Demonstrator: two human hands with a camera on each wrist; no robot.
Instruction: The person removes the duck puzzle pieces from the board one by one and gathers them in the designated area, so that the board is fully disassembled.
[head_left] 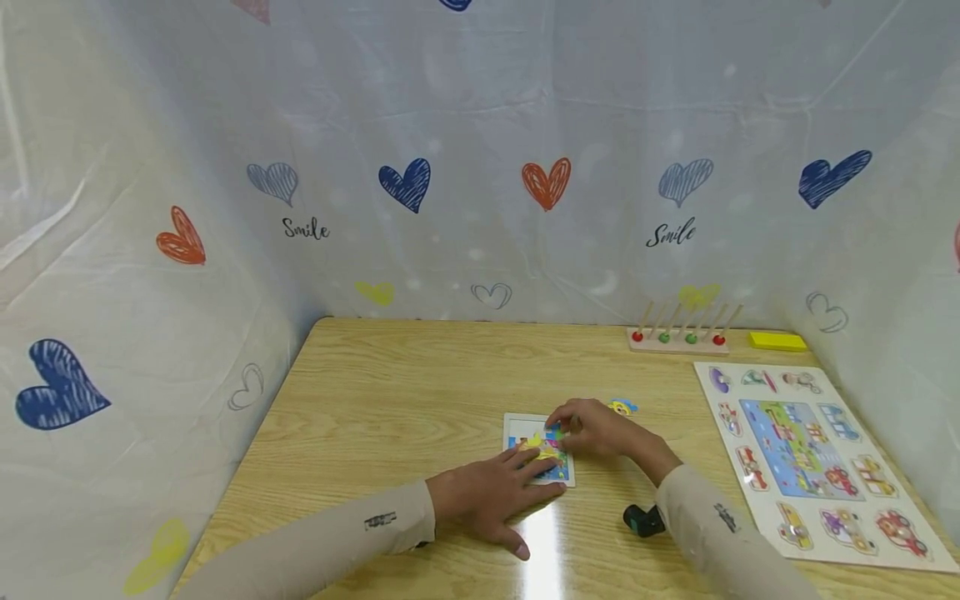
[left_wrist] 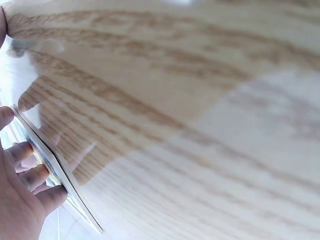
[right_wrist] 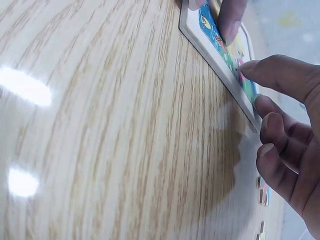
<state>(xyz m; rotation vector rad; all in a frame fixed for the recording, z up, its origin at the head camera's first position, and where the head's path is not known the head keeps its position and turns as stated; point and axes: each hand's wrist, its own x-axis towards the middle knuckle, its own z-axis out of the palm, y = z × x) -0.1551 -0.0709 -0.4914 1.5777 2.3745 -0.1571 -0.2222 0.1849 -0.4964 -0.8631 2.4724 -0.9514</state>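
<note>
A small jigsaw puzzle in a white frame (head_left: 510, 425) lies on the table, its picture blue, yellow and pink. My left hand (head_left: 498, 493) rests over its near left part with fingers spread and fingertips on the picture; the left wrist view shows these fingers (left_wrist: 54, 196) at the frame's edge. At the far right corner, my right hand (head_left: 600, 427) has thumb and index finger at either side of a green-blue puzzle piece (right_wrist: 249, 89) lying in the picture. Its other fingers curl loosely beyond the frame. A yellow-and-blue loose piece (head_left: 622, 407) lies just behind my right hand.
To the right lies a large picture board (head_left: 720, 467) with vehicle pieces. A wooden peg stand with red and green beads (head_left: 678, 340) and a yellow block (head_left: 777, 341) stand at the back right. A small black object (head_left: 643, 521) sits beside my right forearm. Heart-printed curtains (head_left: 480, 242) enclose the table.
</note>
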